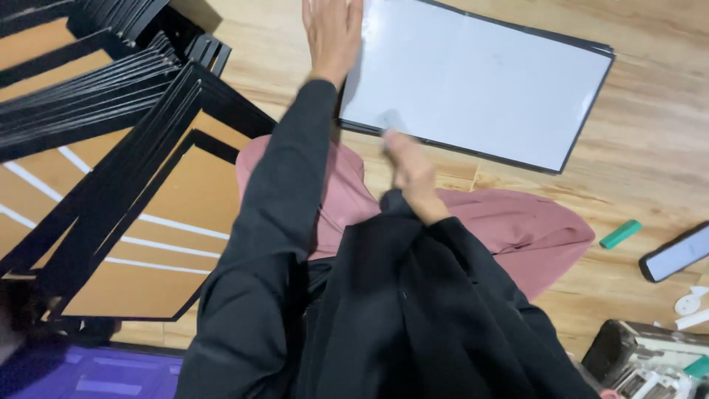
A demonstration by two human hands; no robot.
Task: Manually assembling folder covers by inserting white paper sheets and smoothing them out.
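Nearest, the right hand (410,171) sits just above frame centre, blurred, fingers curled toward the near edge of the white board (480,77); whether they pinch anything, I cannot tell. From that hand at eleven o'clock, the left hand (332,29) lies flat, fingers straight and together, resting on the board's left edge with fingertips cut off by the top of the frame. Both arms wear black sleeves.

The board is a large rectangle, smooth matte white with a thin dark rim, lying flat and skewed on the wooden floor (650,148) between twelve and two o'clock. Its face shows only faint grey smudges.

Under the arms, pink fabric (532,229) drapes in soft folds toward four o'clock. At nine o'clock a stack of black frames (140,148) with brown backing leans fanned, corners sharp, crowding the left side. At three to four o'clock lie a green cylinder (620,233) and a phone (676,253); bare planks stay open around the board's right edge.
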